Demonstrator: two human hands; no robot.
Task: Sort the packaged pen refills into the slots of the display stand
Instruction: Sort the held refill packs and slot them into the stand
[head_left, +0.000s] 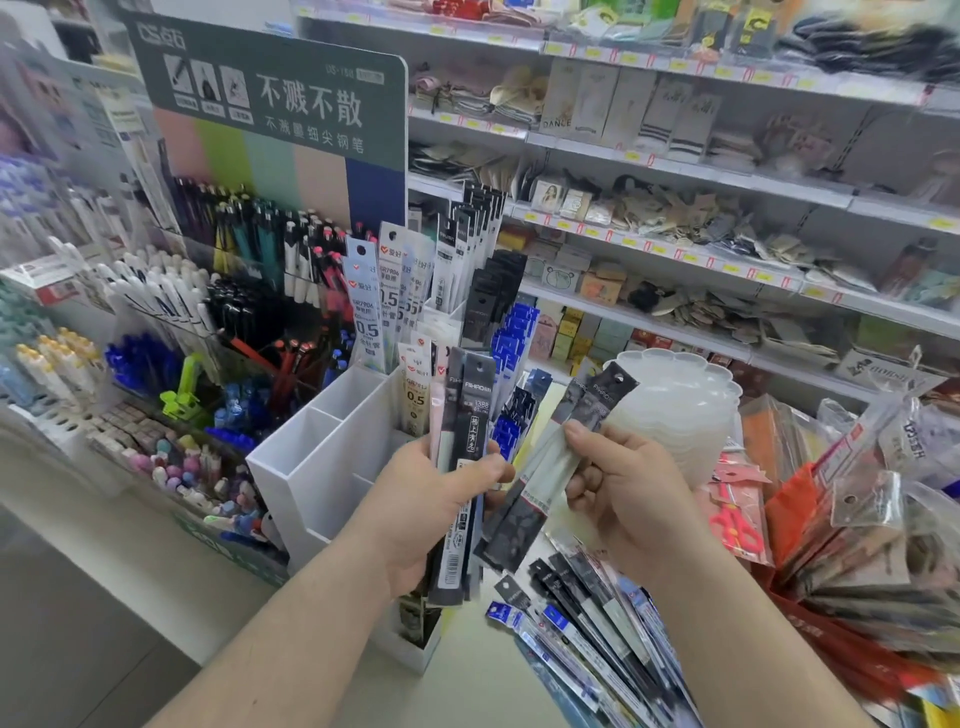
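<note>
While held: left hand (436, 499) grips a bundle of refill packs (462, 467) upright, hang-holes up, just in front of the white display stand (332, 457).
Right hand (623, 488): pinches two dark packs (550, 467), tilted, tops up-right.
Loose packs (587, 623): fanned on the tabletop (467, 670), below the hands.
Room: open slots on the stand's left side.
</note>
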